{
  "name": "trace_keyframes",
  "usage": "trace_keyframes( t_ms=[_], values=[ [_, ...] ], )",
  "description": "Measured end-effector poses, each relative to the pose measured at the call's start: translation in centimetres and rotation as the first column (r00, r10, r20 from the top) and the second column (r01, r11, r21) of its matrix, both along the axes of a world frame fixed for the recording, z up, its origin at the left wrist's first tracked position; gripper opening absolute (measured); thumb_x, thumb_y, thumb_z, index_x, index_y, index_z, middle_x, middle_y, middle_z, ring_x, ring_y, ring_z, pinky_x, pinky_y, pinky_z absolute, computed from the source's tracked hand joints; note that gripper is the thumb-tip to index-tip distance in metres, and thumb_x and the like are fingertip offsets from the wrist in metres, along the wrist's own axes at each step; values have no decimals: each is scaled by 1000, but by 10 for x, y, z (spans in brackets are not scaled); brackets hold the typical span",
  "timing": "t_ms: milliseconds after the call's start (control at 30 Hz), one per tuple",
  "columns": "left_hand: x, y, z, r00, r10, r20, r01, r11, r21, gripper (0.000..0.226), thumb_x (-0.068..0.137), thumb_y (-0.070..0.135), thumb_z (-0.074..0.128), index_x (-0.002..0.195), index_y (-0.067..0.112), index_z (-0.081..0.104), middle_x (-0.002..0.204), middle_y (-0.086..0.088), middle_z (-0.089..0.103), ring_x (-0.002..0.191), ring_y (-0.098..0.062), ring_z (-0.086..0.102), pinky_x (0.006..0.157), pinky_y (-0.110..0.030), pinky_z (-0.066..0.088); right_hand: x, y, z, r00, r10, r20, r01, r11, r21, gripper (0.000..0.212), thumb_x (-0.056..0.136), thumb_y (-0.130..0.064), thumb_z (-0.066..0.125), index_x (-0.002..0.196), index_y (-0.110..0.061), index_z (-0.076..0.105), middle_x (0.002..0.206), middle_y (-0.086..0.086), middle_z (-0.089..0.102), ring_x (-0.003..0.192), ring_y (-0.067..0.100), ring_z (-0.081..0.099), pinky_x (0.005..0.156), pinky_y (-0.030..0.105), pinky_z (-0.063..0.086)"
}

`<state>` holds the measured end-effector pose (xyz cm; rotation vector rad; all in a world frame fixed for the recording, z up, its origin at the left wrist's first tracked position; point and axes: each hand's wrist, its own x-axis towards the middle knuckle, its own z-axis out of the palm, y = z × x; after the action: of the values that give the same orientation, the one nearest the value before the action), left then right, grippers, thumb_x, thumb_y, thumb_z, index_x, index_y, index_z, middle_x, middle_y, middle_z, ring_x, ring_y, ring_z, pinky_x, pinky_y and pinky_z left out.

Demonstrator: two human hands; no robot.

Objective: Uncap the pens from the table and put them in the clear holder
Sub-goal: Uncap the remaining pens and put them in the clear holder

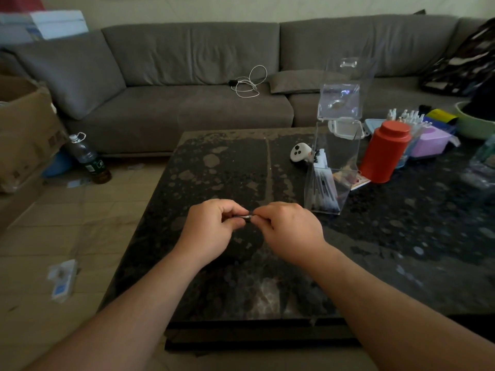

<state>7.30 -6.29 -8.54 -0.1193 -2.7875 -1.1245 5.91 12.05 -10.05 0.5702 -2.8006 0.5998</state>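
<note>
Left hand [211, 226] and right hand [288, 231] each pinch one end of one dark pen [244, 217] above the table [214, 167]. One clear holder [332, 180], with pens inside, stands just right; one red canister [384, 151] beyond

A red canister [383, 152] stands near a white controller [300, 152].

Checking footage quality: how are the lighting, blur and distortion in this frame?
Head view: dim indoor light, with a dull sheen on the dark table; wide-angle bending curves the sofa and the edges; the corners are soft; the pen between both hands is small and dark; the clear holder catches faint reflections.
</note>
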Motion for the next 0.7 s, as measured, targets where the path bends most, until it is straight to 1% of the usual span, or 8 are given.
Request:
trace_keyframes(
  t_ms=[100,167,233,400,500,567,633,700],
  values=[
    [0,0,-1,998,-12,-55,11,1000,-23,23,92,16,80,100,37,80,99,19,68,92,4,62,81,-10,42,0,0,0,997,-20,80,23,999,-34,25,104,-49,49,109,-39,72,88,-15,65,83,9,61,62,31,50],
    [0,0,-1,996,-37,-81,33,998,-46,24,90,13,82,100,35,81,97,18,68,92,1,64,85,-15,47,0,3,1,989,-34,141,41,998,-49,24,103,-51,49,109,-42,71,81,-15,62,81,9,60,62,32,51],
    [0,1,-1,993,-65,-95,58,996,-74,24,89,12,82,100,34,82,96,18,68,92,-1,64,88,-19,50,-1,7,2,978,-33,207,48,997,-68,23,103,-51,49,110,-43,70,80,-15,62,80,9,60,63,32,50],
    [-1,2,-2,991,-102,-84,95,992,-84,25,88,13,83,99,35,83,92,21,68,91,2,64,86,-16,50,-3,13,6,935,33,352,14,991,-130,20,106,-46,48,114,-50,66,83,-15,64,79,4,59,63,33,46],
    [1,3,0,999,-35,23,34,999,18,23,89,18,83,94,39,80,90,20,72,87,3,67,81,-16,51,-4,14,8,936,67,347,-27,993,-118,22,105,-48,46,120,-54,62,93,-16,67,86,5,60,71,35,52],
    [0,5,1,998,22,60,-26,997,78,20,87,21,85,91,38,75,86,17,73,83,1,68,80,-23,56,-3,14,9,943,109,315,-70,989,-130,23,105,-50,46,123,-53,60,98,-16,68,91,8,61,77,38,54],
    [0,7,1,998,47,52,-52,994,98,20,84,23,88,88,36,73,83,15,73,81,0,68,79,-28,59,-3,14,8,954,122,274,-89,988,-130,22,104,-52,47,121,-49,62,94,-14,67,88,8,62,77,41,56],
    [-1,8,2,998,44,45,-49,994,99,18,84,25,88,87,36,74,82,16,73,78,1,68,76,-26,57,-6,15,7,964,100,247,-74,991,-110,23,103,-54,48,115,-45,65,88,-14,66,85,7,62,74,41,56]
  ],
)
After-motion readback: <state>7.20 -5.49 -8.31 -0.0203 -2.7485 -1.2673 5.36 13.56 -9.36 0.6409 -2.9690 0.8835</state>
